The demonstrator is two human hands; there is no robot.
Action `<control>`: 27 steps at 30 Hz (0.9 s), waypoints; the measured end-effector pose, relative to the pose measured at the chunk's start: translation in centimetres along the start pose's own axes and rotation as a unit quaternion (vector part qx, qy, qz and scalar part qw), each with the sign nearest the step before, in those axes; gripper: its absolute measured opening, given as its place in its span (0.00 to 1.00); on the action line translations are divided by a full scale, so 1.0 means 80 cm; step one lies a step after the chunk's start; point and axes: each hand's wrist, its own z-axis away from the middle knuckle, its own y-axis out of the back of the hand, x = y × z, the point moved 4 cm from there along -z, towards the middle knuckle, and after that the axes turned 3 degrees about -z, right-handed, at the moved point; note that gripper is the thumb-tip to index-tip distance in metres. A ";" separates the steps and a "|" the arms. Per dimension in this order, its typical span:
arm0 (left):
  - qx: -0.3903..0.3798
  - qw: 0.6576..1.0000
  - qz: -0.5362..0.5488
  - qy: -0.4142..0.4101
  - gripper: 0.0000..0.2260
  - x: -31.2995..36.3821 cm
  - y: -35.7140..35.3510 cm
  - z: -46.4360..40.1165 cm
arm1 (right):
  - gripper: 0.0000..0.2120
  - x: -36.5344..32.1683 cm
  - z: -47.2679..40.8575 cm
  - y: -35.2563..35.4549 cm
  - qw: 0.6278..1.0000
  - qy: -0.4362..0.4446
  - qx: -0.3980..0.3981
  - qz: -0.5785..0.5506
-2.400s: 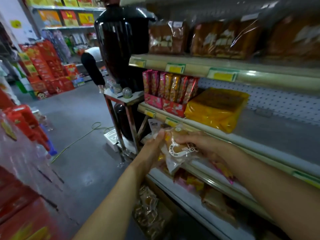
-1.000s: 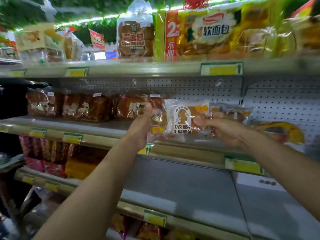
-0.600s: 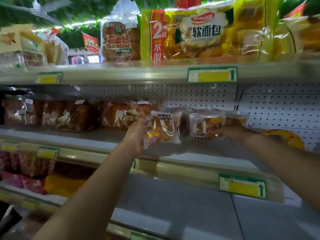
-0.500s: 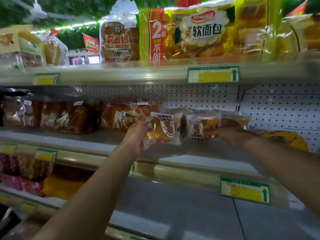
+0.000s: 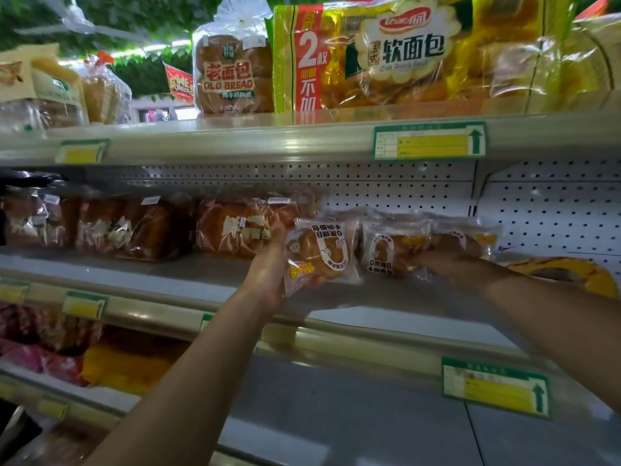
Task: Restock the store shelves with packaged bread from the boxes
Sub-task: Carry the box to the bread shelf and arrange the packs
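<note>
1. Shelving comes first as the source of risk: the middle shelf [image 5: 188, 280] has a smooth, bare front strip, and a packet set too near its lip could be expected to slide off onto the lower shelf [image 5: 336, 415].
2. Large loaves in brown wrappers [image 5: 235, 230] stand just left of the spot being filled; they could be nudged aside if the next packet is pushed in crookedly.
3. A bread packet [image 5: 319, 253] is gripped by the left hand [image 5: 268, 280] above the middle shelf, label upside down (so it would be shelved the wrong way up unless turned). The fingers are curled behind it and mostly hidden.
4. A second bread packet [image 5: 393, 250] stands on the middle shelf, with the right hand [image 5: 450, 260] laid against its right side. Whether its fingers grip the wrapper or only press it cannot be told; if released badly, the upright packet might topple forward.
5. A further packet [image 5: 477, 235] behind the right hand is partly covered, and a yellow bag [image 5: 571, 274] at the right is blurred.
6. No boxes are seen, so remaining stock cannot be judged.
</note>
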 end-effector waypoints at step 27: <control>-0.177 0.975 -0.129 -0.042 0.30 -0.018 -0.128 0.022 | 0.25 -0.060 0.101 0.038 0.973 0.022 -0.041 -0.228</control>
